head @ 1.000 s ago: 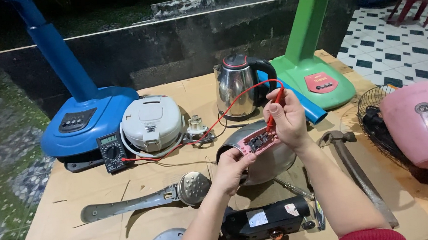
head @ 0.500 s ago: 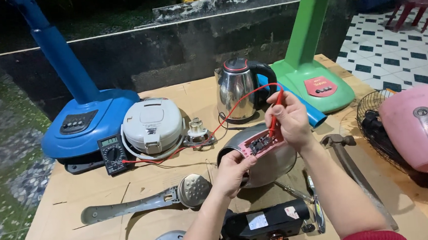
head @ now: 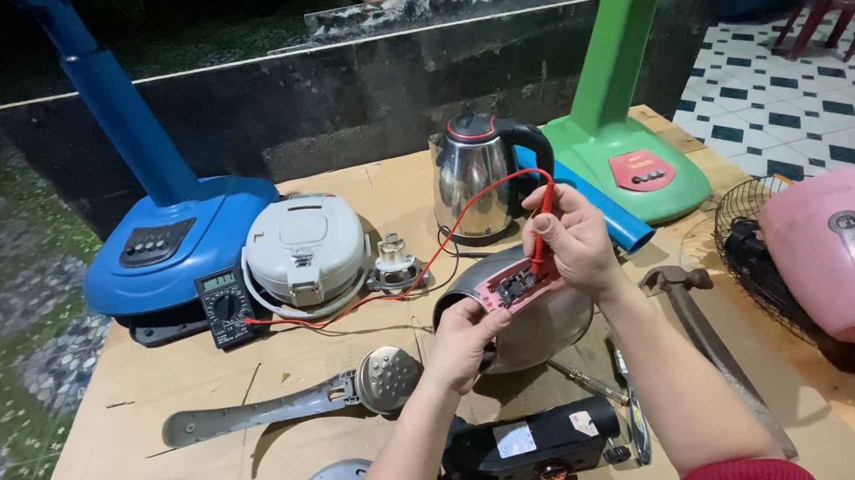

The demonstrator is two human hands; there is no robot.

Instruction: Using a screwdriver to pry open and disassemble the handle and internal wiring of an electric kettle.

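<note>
the blue fan stand [head: 96,83] and green fan stand [head: 624,36] are cut off by the top edge.

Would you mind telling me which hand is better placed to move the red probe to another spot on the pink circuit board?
Right. The right hand already pinches the red probe with its tip on the pink circuit board, while the left hand is occupied steadying the board's lower edge.

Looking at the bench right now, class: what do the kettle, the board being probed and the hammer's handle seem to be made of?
Kettle: polished metal, probably stainless steel, since it mirrors the surroundings; black handle looks plastic. Board, held by the left hand: pink rigid sheet with dark components, likely circuit laminate. Hammer handle: dull grey-brown, perhaps wood or worn metal; hard to tell.
</note>
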